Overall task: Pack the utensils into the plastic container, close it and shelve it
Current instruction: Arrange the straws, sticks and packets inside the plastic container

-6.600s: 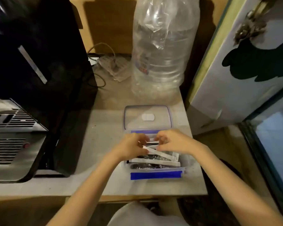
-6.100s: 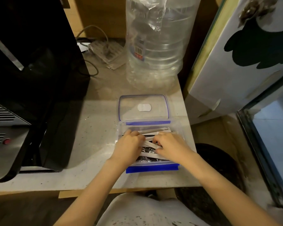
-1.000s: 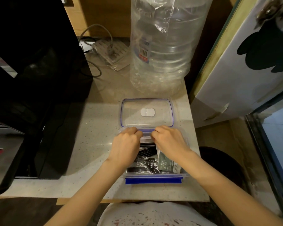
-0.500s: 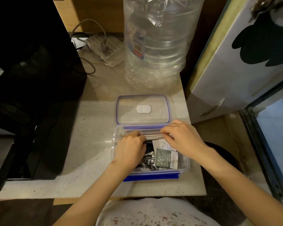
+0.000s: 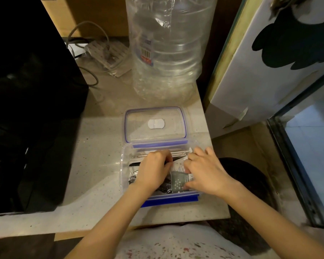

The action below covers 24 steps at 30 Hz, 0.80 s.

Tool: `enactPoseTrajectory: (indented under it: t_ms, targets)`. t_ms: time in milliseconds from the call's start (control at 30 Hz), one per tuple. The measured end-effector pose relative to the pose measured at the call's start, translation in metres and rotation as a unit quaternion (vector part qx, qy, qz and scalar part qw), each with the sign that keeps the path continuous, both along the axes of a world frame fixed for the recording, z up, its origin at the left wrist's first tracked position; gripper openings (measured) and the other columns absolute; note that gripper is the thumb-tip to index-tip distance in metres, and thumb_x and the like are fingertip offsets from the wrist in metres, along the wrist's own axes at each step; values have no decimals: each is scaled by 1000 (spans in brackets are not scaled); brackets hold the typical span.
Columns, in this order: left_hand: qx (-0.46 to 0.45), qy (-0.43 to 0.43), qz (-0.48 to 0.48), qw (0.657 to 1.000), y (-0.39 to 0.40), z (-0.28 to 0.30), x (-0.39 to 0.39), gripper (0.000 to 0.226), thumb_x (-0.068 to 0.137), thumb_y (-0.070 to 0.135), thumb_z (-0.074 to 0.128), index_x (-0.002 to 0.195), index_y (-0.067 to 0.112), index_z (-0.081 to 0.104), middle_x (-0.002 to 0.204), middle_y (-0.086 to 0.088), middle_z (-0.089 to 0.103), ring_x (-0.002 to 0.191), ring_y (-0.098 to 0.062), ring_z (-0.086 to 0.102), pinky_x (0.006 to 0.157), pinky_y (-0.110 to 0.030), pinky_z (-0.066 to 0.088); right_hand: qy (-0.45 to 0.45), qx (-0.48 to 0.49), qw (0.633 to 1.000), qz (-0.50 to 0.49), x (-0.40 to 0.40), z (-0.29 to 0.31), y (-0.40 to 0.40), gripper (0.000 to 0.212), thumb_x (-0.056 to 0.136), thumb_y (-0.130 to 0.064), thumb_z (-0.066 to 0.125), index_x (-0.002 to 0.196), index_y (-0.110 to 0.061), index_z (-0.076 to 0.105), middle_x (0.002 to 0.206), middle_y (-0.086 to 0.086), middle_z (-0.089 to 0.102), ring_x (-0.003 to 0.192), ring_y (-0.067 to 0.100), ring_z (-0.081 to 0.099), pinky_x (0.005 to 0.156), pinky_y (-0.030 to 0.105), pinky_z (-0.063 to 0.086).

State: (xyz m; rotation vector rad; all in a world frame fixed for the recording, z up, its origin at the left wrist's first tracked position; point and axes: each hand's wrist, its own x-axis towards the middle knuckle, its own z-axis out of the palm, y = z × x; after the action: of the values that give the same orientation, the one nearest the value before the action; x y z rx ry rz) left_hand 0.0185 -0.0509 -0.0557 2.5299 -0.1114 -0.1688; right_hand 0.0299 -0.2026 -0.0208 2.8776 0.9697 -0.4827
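Observation:
A clear plastic container [image 5: 124, 165] with blue clips stands open near the counter's front edge. Its lid [image 5: 155, 124] lies flat just behind it. Inside lie wrapped utensils [image 5: 178, 154], black cutlery in clear wrap [image 5: 133, 179] and a grey-green packet [image 5: 178, 183]. My left hand [image 5: 153, 171] is inside the box, fingers curled on the wrapped utensils. My right hand [image 5: 204, 171] presses on the packets at the right side, fingers spread. Much of the contents is hidden under both hands.
A big clear water bottle [image 5: 166, 49] stands behind the lid. A black appliance [image 5: 32, 109] fills the left. A power strip with cables [image 5: 107, 53] lies at the back. A white door panel [image 5: 269, 62] stands at the right, past the counter's edge [image 5: 219, 165].
My right hand has come down from the far rim onto the packets at the right. My left hand stays curled in the box's middle. The box and lid have not moved.

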Motion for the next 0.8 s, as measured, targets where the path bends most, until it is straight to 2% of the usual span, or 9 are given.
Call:
enactPoseTrajectory:
  t_ms: [133, 233, 333, 400, 433, 500, 567, 633, 800]
  targets:
    - [-22, 13, -41, 999, 3, 1, 0, 23, 84, 14, 64, 108, 14, 65, 92, -5, 72, 82, -20, 66, 78, -34, 56, 41, 58, 997, -14, 0, 3, -3, 22, 80, -40, 64, 92, -22, 58, 88, -9, 54, 99, 13, 40, 88, 35, 29]
    - [-27, 18, -60, 998, 3, 3, -2, 14, 85, 14, 65, 98, 13, 71, 93, -6, 72, 81, -17, 64, 77, -32, 55, 80, 126, 988, -36, 1, 7, -13, 18, 82, -35, 64, 100, -29, 63, 82, -15, 49, 94, 10, 44, 88, 31, 32]
    - [-60, 22, -40, 997, 6, 7, -4, 9, 83, 12, 67, 90, 11, 73, 90, -6, 71, 75, -13, 60, 73, -26, 52, 140, 243, 951, -131, 11, 23, -26, 16, 79, -27, 70, 95, -25, 69, 75, -19, 50, 77, -1, 51, 71, 13, 36]
    - [-73, 16, -10, 997, 13, 10, -3, 8, 82, 10, 69, 89, 10, 73, 87, -4, 70, 72, -11, 58, 70, -20, 49, 151, 295, 926, -180, 22, 33, -35, 14, 79, -21, 71, 93, -22, 70, 74, -20, 54, 69, -6, 53, 60, 9, 38]
    - [-77, 12, 7, 997, 17, 12, -2, 8, 81, 10, 69, 88, 9, 74, 85, -2, 69, 72, -10, 58, 67, -14, 47, 147, 309, 919, -195, 27, 36, -39, 13, 79, -20, 70, 93, -22, 71, 75, -19, 58, 69, -6, 54, 59, 8, 40]
    - [-90, 6, 35, 995, 26, 16, -1, 9, 80, 8, 71, 88, 8, 74, 84, 1, 65, 70, -9, 59, 62, -2, 42, 145, 319, 911, -217, 33, 38, -43, 10, 80, -21, 69, 91, -22, 71, 80, -11, 66, 73, -1, 58, 61, 11, 41]
    - [-94, -4, 42, 995, 34, 19, -1, 9, 78, 4, 71, 86, 8, 75, 85, 0, 66, 67, -4, 59, 61, 1, 44, 150, 308, 910, -234, 34, 36, -40, 9, 80, -21, 70, 89, -22, 71, 82, -6, 68, 76, 3, 61, 65, 16, 42]
    - [-92, -11, 52, 994, 40, 21, -3, 11, 77, 0, 71, 85, 7, 75, 86, 0, 64, 68, -1, 58, 62, 4, 45, 162, 291, 909, -249, 31, 34, -34, 11, 79, -20, 72, 89, -22, 70, 77, -8, 66, 75, 4, 62, 66, 18, 45]
    - [-90, -20, 60, 994, 48, 24, -9, 14, 75, -6, 70, 79, 6, 75, 89, 1, 64, 78, -12, 62, 67, 8, 42, 162, 258, 900, -312, 19, 28, -21, 13, 77, -16, 74, 90, -15, 70, 73, -6, 61, 73, 7, 61, 63, 18, 45]
